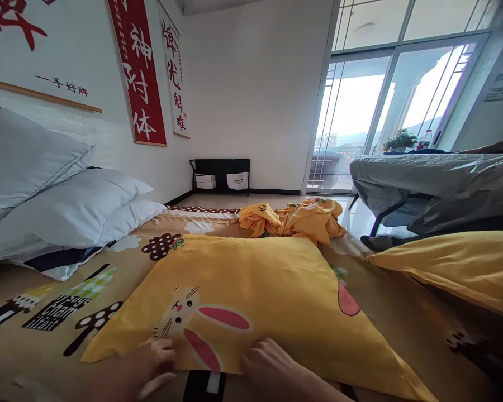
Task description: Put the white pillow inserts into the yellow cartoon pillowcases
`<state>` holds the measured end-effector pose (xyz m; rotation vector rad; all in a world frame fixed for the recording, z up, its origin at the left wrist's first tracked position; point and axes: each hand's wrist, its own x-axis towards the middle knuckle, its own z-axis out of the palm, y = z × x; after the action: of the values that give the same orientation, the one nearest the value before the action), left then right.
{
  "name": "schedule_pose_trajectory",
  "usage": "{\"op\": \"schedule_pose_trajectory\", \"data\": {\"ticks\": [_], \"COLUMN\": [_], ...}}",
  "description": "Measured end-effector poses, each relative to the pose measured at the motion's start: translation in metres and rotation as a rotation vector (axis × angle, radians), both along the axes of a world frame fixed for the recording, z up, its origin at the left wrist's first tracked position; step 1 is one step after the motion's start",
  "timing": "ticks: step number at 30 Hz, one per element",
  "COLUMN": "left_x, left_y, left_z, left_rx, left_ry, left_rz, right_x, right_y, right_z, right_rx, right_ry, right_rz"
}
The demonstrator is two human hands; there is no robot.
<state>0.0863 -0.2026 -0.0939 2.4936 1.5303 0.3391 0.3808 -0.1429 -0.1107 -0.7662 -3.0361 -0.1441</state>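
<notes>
Wall, left: white hanging [37, 53] carries large red brush strokes, cut off at the top edge, and a small red line reading 一手好牌. Red scroll [137, 70] bears white characters 神, 附 (probable), 体 down its length, with a smaller column beside them too small to read; the white scroll [174, 72] next to it has red characters, not read with confidence. Bedsheet [54, 312] shows a black patch with pale lettering, distorted and illegible; the white bag [237, 180] on the black rack has a small unreadable mark.

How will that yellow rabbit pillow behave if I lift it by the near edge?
The yellow pillow looks plump, so probably light and squashy. Lifted where the left hand and right hand rest, it would likely sag. Its smooth cover may slide easily on the bedsheet.
</notes>
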Motion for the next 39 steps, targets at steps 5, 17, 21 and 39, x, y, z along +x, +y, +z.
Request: {"op": "schedule_pose_trajectory", "data": {"ticks": [5, 17, 21, 39], "left_x": [0.074, 0.136, 0.129, -0.051], "left_y": [0.047, 0.156, 0.151, 0.139], "left_z": [0.055, -0.055, -0.048, -0.057], "left_rx": [0.123, 0.315, 0.311, 0.084], "left_ry": [-0.212, -0.038, -0.064, 0.100], "left_rz": [-0.057, 0.036, 0.015, 0.611], "right_x": [-0.018, -0.019, -0.005, 0.180], "right_y": [-0.002, 0.057, 0.079, 0.073], "right_z": [-0.004, 0.025, -0.007, -0.061], "right_rx": [0.056, 0.352, 0.465, 0.181], "right_ry": [-0.132, 0.563, 0.523, 0.538], "right_rz": [-0.023, -0.281, -0.391, -0.907]}}
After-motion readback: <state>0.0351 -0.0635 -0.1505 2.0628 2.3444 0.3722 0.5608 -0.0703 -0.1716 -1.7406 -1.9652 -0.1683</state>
